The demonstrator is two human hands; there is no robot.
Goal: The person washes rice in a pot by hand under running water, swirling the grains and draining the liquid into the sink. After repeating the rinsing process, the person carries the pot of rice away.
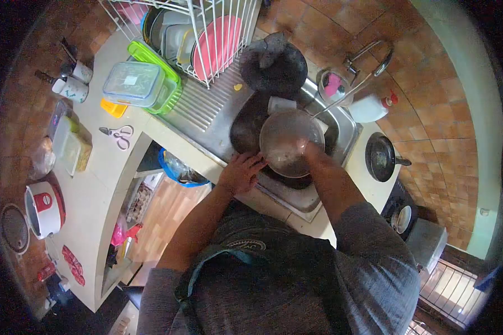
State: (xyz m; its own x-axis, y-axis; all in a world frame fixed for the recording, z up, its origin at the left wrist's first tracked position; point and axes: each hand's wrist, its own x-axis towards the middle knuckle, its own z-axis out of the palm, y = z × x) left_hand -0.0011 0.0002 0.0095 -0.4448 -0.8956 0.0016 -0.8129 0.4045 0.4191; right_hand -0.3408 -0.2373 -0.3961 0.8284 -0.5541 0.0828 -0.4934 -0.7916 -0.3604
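Note:
A round metal bowl [275,151] is held over the sink, tilted slightly, with cloudy wet glints inside. My left hand [242,172] is closed at its left rim, fingertips right on the edge. Inside the bowl, toward its right side, my right hand [312,152] reaches down; its fingers are blurred and partly hidden, so I cannot tell how they are set. A thin line from the tap [381,68] runs down to the bowl's upper right rim. Behind the bowl, a pale cup [281,104] lies in the sink basin [343,134].
A dark wok [274,64] rests behind the sink. Left of it stand a white dish rack [207,78] with a pink plate [221,44] and stacked plastic containers [137,84]. A sponge bowl [346,92], white bottle [371,109] and frying pan [379,156] are to the right. Scissors [119,135] lie left.

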